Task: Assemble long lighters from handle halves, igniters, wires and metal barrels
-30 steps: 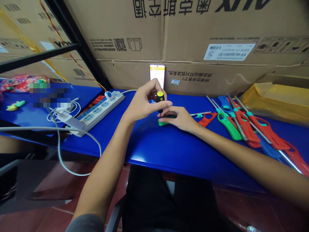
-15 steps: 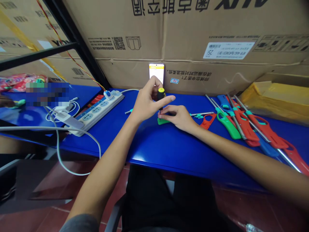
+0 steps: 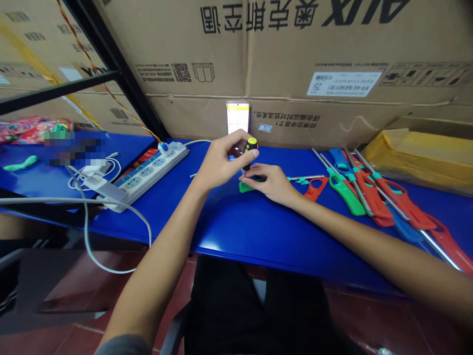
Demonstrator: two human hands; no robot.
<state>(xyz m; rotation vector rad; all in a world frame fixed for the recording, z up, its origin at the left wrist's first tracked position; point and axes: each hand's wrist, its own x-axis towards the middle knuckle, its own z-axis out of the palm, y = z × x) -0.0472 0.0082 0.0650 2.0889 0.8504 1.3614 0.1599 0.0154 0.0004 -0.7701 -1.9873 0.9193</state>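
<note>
My left hand (image 3: pixel 225 160) grips a small black screwdriver with a yellow cap (image 3: pixel 251 146), its shaft pointing down and slightly left. Below it, the fingertips of my right hand (image 3: pixel 271 180) are pinched near the screwdriver's tip, over a green plastic lighter part (image 3: pixel 246 187) on the blue table. Most of that green part is hidden under my right hand. Whether my right fingers hold the shaft, a screw or the green part is too small to tell. Just right of my right hand lie a metal lighter tube (image 3: pixel 312 177) and a red lighter shell piece (image 3: pixel 316 189).
Several long-necked lighters in red, green and blue (image 3: pixel 373 197) lie at the right, by a taped carton (image 3: pixel 421 153). A lit phone (image 3: pixel 238 117) leans on the large cardboard box (image 3: pixel 288 54). A power strip (image 3: pixel 148 172) and looping white cables (image 3: pixel 86 231) occupy the left.
The screwdriver handle has tilted to the right, and my left hand has shifted with it. My right hand keeps its pinch. At far left, another person's hand has left the green piece.
</note>
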